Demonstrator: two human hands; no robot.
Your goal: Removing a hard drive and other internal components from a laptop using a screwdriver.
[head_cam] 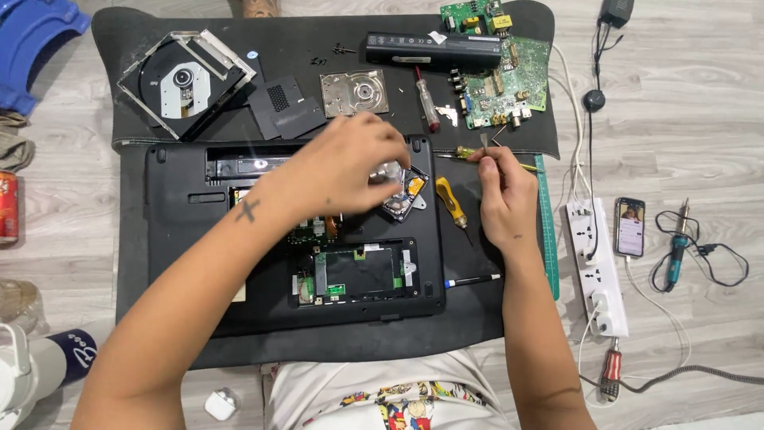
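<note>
Gripping round silver part (390,171), left hand (358,167)

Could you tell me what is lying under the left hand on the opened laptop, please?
Under the left hand a silver hard drive sticks out, resting on the black laptop. Most of the drive is covered by the fingers.

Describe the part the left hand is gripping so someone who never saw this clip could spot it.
Start at the opened black laptop lying underside up on the dark mat. Near its upper right corner, the left hand grips a small hard drive. Unlike the bare silver drive on the mat above, it is tilted, with an orange patch showing.
</note>
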